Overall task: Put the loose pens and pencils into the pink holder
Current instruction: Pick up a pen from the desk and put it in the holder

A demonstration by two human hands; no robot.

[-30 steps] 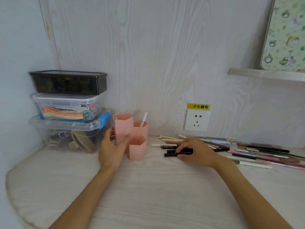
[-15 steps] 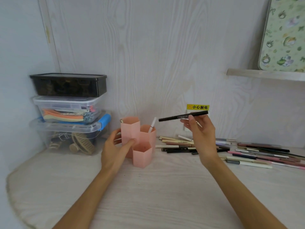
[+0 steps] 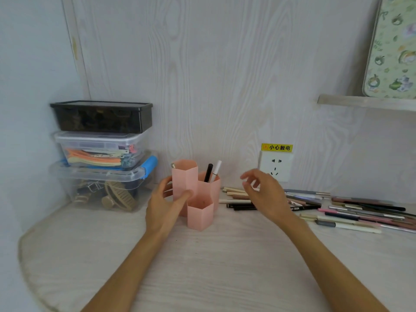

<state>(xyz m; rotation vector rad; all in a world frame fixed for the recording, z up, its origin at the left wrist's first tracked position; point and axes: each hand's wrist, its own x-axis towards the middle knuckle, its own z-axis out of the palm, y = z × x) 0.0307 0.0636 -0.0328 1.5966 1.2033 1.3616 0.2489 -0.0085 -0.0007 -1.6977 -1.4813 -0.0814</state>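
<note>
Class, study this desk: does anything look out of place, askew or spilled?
Yes. A heap of loose pens and pencils lies scattered flat on the desk right of the pink holder, at mixed angles. Only a black pen and a white pen stand in its middle compartment. Nothing looks damaged or spilled.

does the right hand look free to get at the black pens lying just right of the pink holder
Probably yes. The right hand is open and empty, hovering just above the black pens, with nothing between them. The left hand is across on the pink holder, out of the way.
</note>
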